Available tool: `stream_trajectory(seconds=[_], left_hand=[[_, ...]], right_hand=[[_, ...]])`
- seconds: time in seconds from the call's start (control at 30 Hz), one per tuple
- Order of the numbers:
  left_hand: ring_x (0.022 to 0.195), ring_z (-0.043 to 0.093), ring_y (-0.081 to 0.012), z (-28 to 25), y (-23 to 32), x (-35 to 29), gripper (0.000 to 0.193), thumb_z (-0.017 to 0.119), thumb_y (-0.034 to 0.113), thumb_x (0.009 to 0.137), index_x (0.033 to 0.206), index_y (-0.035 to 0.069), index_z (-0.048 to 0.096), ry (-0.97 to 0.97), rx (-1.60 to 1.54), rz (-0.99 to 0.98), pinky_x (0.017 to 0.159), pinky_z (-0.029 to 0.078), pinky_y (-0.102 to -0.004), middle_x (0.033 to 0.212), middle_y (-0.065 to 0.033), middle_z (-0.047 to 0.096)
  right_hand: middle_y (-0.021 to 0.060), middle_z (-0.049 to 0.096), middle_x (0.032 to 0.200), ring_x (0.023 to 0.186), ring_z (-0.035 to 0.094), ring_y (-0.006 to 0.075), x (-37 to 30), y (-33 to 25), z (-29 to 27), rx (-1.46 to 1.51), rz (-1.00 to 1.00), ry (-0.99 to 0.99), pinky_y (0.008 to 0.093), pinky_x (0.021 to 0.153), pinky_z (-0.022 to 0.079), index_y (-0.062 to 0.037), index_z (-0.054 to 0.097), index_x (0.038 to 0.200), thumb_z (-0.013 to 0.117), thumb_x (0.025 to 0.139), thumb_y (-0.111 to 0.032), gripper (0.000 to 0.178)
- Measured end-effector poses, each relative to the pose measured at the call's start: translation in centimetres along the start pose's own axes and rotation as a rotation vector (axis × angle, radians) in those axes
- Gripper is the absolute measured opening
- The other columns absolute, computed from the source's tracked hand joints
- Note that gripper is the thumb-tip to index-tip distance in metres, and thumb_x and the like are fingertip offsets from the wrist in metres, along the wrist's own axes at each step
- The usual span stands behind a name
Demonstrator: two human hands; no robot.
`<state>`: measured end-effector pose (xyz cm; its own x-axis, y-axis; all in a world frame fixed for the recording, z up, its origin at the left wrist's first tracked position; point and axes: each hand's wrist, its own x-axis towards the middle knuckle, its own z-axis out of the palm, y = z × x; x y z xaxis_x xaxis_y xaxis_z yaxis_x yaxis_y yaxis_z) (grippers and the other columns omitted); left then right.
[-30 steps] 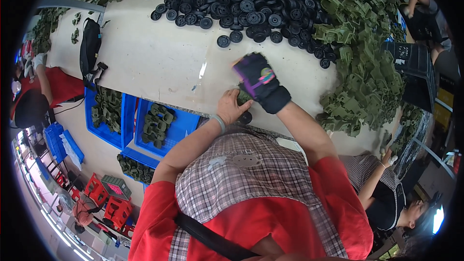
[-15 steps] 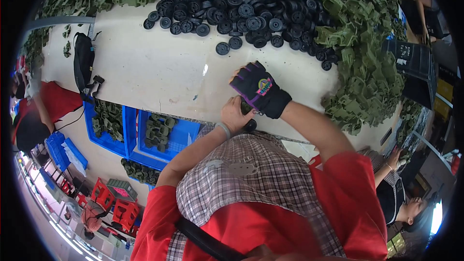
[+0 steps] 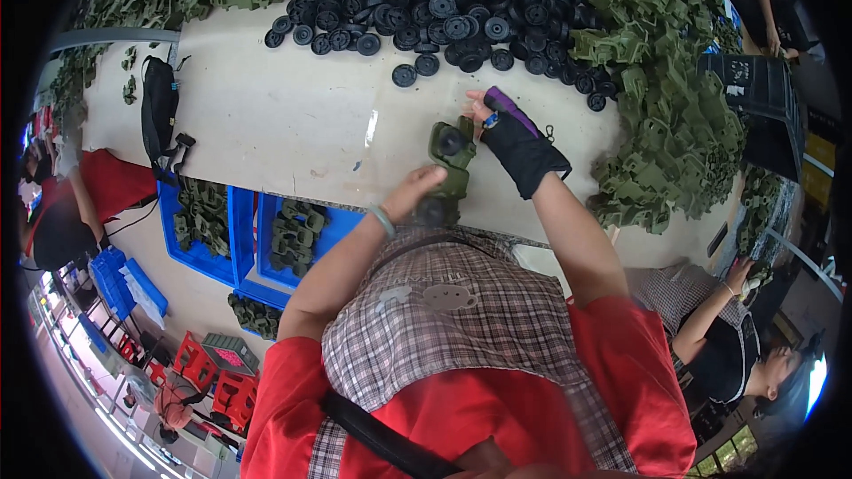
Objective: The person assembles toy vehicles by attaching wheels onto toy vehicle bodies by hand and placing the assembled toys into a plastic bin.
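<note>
My left hand (image 3: 415, 192) grips an olive-green plastic toy vehicle body (image 3: 454, 179) by its side, above the near edge of the table. Dark round wheels show at the far and near ends of the body; the near one is blurred. My right hand (image 3: 516, 140), in a black and purple fingerless glove, is just beyond the far end of the body. Its bare fingers are stretched out, and nothing shows in them. I cannot tell whether a fingertip touches the body. Beyond my hands, a few loose black wheels (image 3: 405, 75) lie in front of a big wheel pile (image 3: 444, 9).
Green plastic parts (image 3: 661, 133) are heaped on the right and at the far left. A black bag (image 3: 158, 111) lies on the table (image 3: 266, 98). Blue bins (image 3: 333, 253) with green parts stand at the left front. Other people work on both sides.
My hands were together near the table edge. My right hand has turned and moved away from me, off the part; my left hand holds the vehicle body, now in plain view.
</note>
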<state>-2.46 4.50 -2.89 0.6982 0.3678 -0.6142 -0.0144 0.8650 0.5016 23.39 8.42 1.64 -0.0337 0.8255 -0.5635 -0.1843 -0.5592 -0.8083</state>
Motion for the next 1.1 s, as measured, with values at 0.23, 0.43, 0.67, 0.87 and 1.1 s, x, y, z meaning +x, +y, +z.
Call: stream_trajectory(seconds=[0.23, 0.43, 0.67, 0.87, 1.1], left_hand=[[0.110, 0.074, -0.0230, -1.4, 2.3, -1.8, 0.056, 0.058, 0.049, 0.112, 0.145, 0.004, 0.061, -0.014, -0.318, -0.173, 0.094, 0.063, -0.0411, 0.123, -0.0118, 0.074], [0.118, 0.068, -0.0224, -3.0, 5.5, -3.9, 0.050, 0.075, 0.040, 0.103, 0.135, 0.003, 0.069, 0.552, 0.551, 0.349, 0.102, 0.055, -0.0391, 0.126, -0.0105, 0.072], [0.137, 0.051, -0.0353, 2.2, 3.5, -4.0, 0.089, 0.090, 0.030, 0.078, 0.155, 0.013, 0.049, 0.563, 1.605, 0.402, 0.109, 0.046, -0.0516, 0.141, -0.0131, 0.058], [0.128, 0.057, -0.0335, 1.7, 3.2, -3.0, 0.086, 0.091, 0.030, 0.076, 0.151, 0.012, 0.052, 0.596, 1.627, 0.382, 0.109, 0.046, -0.0506, 0.135, -0.0114, 0.060], [0.123, 0.060, -0.0323, 1.5, 3.2, -2.4, 0.078, 0.090, 0.032, 0.076, 0.144, 0.011, 0.058, 0.626, 1.612, 0.449, 0.110, 0.045, -0.0496, 0.128, -0.0114, 0.064]], right_hand=[[0.0086, 0.070, 0.120, 0.105, 0.068, 0.0202, -4.3, 1.8, 0.9, 0.465, 0.268, -0.143, 0.0341, 0.091, 0.056, -0.0055, 0.064, 0.133, 0.071, 0.105, -0.033, 0.041], [0.0071, 0.070, 0.112, 0.091, 0.067, 0.0175, -6.1, 1.4, 1.6, -0.258, 0.292, 0.134, 0.0335, 0.077, 0.054, -0.0076, 0.065, 0.120, 0.067, 0.105, -0.046, 0.041], [0.0122, 0.072, 0.104, 0.095, 0.071, 0.0291, -4.5, -0.4, 2.1, -0.617, -0.006, 0.245, 0.0462, 0.082, 0.055, -0.0012, 0.066, 0.121, 0.070, 0.103, -0.042, 0.045], [0.0197, 0.072, 0.110, 0.103, 0.069, 0.0407, 3.6, -5.2, 6.3, -1.255, -0.994, 0.124, 0.0524, 0.092, 0.054, -0.0062, 0.071, 0.116, 0.081, 0.082, -0.018, 0.038], [0.0158, 0.074, 0.104, 0.101, 0.072, 0.0337, 10.1, -4.9, 11.3, -1.641, -0.737, 0.051, 0.0482, 0.081, 0.057, -0.0119, 0.073, 0.105, 0.066, 0.089, -0.015, 0.017]])
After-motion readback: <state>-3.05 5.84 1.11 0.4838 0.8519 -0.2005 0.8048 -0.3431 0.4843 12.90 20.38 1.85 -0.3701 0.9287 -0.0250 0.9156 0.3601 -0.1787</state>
